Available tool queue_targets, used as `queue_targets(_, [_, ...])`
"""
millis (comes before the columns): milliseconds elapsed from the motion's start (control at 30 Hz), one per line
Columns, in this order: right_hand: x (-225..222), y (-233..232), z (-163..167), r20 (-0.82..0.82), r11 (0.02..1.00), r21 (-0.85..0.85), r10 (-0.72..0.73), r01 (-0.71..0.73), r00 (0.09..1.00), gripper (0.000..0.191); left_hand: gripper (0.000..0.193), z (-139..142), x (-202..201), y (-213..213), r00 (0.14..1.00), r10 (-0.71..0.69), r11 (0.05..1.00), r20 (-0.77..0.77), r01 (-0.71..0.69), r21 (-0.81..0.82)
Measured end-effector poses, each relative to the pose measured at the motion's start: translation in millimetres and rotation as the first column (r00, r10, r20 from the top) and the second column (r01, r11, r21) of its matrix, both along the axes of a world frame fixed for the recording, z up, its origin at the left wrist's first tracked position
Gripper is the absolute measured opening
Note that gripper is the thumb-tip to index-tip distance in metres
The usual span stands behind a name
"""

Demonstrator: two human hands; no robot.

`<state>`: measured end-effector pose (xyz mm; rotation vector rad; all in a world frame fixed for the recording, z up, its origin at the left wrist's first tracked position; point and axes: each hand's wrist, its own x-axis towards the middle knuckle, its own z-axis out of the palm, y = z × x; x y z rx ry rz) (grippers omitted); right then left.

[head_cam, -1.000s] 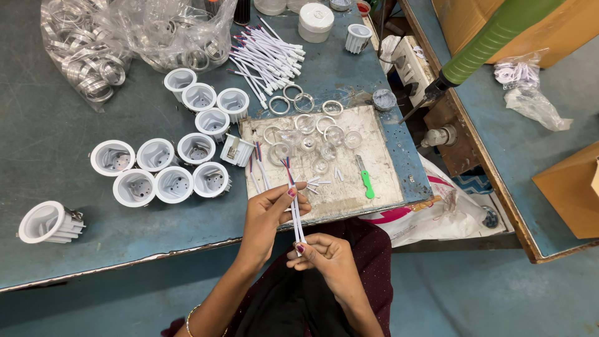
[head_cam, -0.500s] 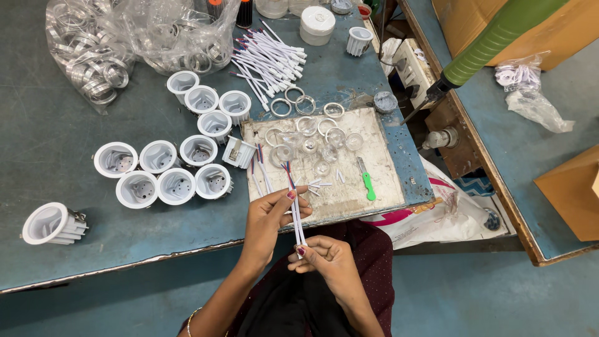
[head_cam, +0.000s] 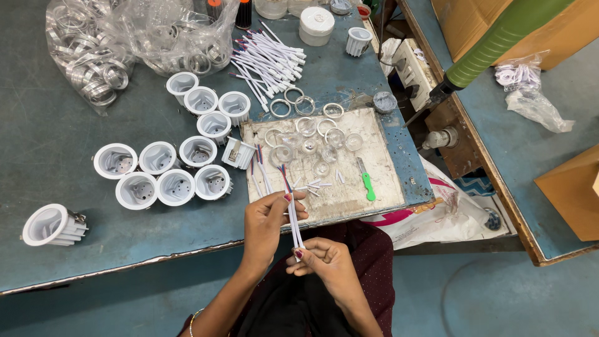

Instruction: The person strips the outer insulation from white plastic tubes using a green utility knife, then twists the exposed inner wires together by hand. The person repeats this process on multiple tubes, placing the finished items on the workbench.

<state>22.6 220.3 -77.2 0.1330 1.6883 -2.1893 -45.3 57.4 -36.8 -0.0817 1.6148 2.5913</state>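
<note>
So both hands are on the same white wire pair [head_cam: 291, 209], held just over the near edge of the work board [head_cam: 380, 200]. The left hand [head_cam: 267, 219] pinches it mid-length, the right hand [head_cam: 324, 261] pinches the bottom end. It runs nearly upright, its red and blue tips pointing away toward the clear lenses [head_cam: 312, 150].

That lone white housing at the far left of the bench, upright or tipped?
Tipped: the white housing lies on its side on the bench, open mouth facing left.

head view, steeply downward (close) over workbench [head_cam: 75, 268]
</note>
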Motion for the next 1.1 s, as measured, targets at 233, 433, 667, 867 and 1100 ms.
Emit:
queue_targets(233, [1, -3, -3, 0.010, 0.999, -0.050, 0.021, -0.020, 1.000, 0.022, 0.034, 4, 2, 0, 0.997, 0.053, 0.997, 0.053, -0.050, -0.060])
queue_targets(433, [1, -3, -6, 0.025, 0.998, -0.054, 0.022, -0.021, 0.999, 0.022, 0.038, 7, 3, -2, 0.997, 0.044, 0.998, 0.063, -0.042, -0.041])
queue_targets(667, [0, -3, -3, 0.044, 0.998, -0.057, 0.007, -0.004, 0.999, 0.023, 0.044, 8, 2, -4, 0.998, -0.044, 0.999, 0.039, 0.044, -0.007])
queue_targets(867, [-1, -5, 5, 0.072, 0.999, -0.035, -0.039, 0.041, 0.997, 0.023, 0.044, 6, 6, -5, 0.989, -0.146, 0.989, 0.018, 0.146, -0.029])
queue_targets(1100, [-23, 8, 6, -0.161, 0.916, 0.204, -0.317, 0.346, 0.935, 0.021, 0.037, -4, -4, -22, 0.994, 0.107, 0.991, 0.018, -0.105, -0.084])
